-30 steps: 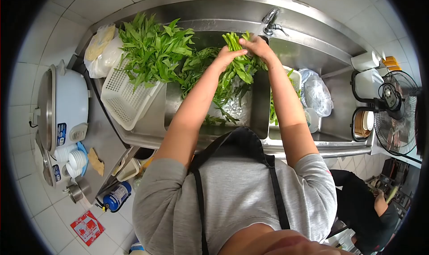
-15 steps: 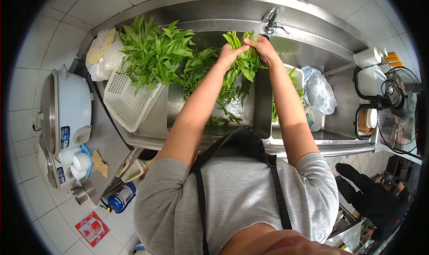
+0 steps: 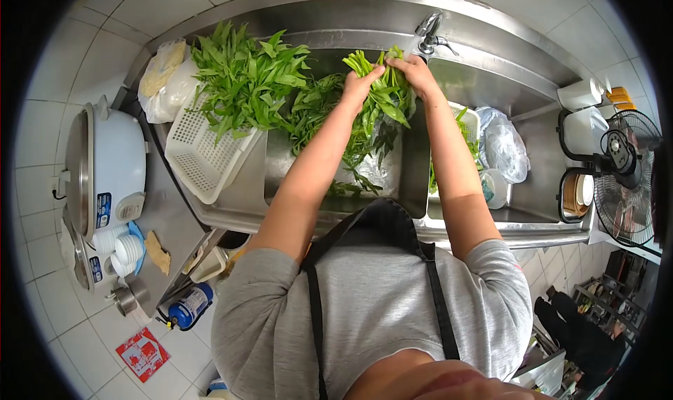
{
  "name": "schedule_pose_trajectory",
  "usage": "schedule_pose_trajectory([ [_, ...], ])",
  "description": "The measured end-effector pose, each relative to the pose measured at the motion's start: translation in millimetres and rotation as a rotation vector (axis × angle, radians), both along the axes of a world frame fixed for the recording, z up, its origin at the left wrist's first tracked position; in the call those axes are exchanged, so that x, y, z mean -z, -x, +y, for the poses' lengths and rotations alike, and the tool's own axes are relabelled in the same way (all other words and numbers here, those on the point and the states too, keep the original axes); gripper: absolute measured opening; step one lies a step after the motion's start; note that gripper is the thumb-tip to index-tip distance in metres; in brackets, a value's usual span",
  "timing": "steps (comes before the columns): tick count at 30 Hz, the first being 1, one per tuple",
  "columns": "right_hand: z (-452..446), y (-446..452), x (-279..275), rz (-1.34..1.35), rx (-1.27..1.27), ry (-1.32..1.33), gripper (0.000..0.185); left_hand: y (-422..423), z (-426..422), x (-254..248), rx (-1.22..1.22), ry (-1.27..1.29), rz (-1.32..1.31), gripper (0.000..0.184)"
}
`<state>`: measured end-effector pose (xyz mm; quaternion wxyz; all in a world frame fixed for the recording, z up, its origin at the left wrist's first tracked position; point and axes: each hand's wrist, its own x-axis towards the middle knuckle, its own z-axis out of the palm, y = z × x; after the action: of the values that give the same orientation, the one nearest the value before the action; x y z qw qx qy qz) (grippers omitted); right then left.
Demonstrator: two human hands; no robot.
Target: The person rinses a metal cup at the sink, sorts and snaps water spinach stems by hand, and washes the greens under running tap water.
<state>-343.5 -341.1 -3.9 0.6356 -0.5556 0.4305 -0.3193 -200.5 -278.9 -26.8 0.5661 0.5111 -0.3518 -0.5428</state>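
In the sink point(image 3: 412, 168), below the tap point(image 3: 428, 30), a bunch of leafy greens with long green stems point(image 3: 388, 95) is held between both my hands. The fingers of my left hand point(image 3: 359, 88) are closed around its left part. My right hand point(image 3: 416, 76) grips the right part by the stems, close to the tap's spout. Cut stem ends point up and away from me; the leaves hang down. More loose greens point(image 3: 308, 109) lie in the basin left of my left hand. A large heap of greens point(image 3: 245, 74) rests on a white perforated basket point(image 3: 203, 151).
In the right basin are another white basket point(image 3: 471, 123), clear plastic bags point(image 3: 503, 144) and a round container point(image 3: 496, 188). A fan point(image 3: 624, 168) stands at far right, a large cooker point(image 3: 112, 168) at left. Behind me, a person in dark clothes point(image 3: 585, 337) is at lower right.
My hands have moved slightly apart, spreading the stems of the bunch. The person in dark clothes has shifted lower in view.
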Motion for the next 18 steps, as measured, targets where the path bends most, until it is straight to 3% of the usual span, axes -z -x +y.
schedule_pose_trajectory([
  [2,2,2,2,-0.255,0.058,-0.085,0.027,0,1,1,-0.045,-0.018,0.043,0.027],
  [5,-1,8,5,-0.298,0.161,-0.073,0.026,-5,-1,5,-0.112,0.017,-0.020,0.026],
  [7,-2,12,4,-0.326,0.131,-0.031,0.025,-11,-2,12,-0.204,0.038,0.118,0.021],
  [10,3,17,-7,-0.240,0.136,0.022,0.026,-31,7,22,-0.328,0.060,0.079,0.020],
  [13,0,19,-5,-0.113,0.060,0.152,0.030,-57,23,37,-0.374,-0.024,-0.208,0.022],
  [15,-10,16,5,0.393,0.092,0.554,0.036,-73,31,47,-0.395,-0.069,-0.292,0.023],
  [18,-14,6,4,0.292,0.111,0.465,0.038,-82,34,51,-0.394,-0.109,-0.349,0.024],
])
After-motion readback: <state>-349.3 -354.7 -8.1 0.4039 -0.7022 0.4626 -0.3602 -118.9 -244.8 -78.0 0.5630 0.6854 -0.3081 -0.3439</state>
